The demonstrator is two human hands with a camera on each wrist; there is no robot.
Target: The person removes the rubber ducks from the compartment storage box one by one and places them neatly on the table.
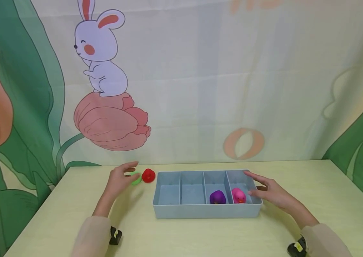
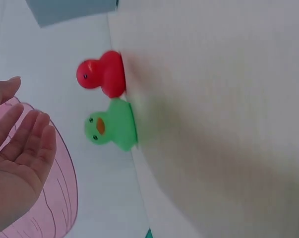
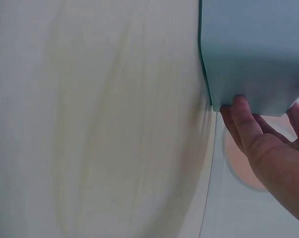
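My left hand (image 1: 119, 181) is above the back left of the table with its fingers apart, holding nothing. Partly covered by it in the head view is a green rubber duck (image 2: 117, 124), upright on the table in the left wrist view. A red rubber duck (image 1: 148, 175) stands right beside the green one. My right hand (image 1: 273, 193) grips the right end of a grey-blue divided box (image 1: 205, 211), fingers against the outer end wall (image 3: 258, 84) and thumb over the rim. A purple duck (image 1: 217, 197) sits in the third compartment from the left, a pink duck (image 1: 238, 195) in the rightmost.
The pale yellow table (image 1: 200, 237) ends at the back against a printed curtain (image 1: 181, 89) with a rabbit and tulips. The box's two left compartments hold nothing. The red duck is just left of the box.
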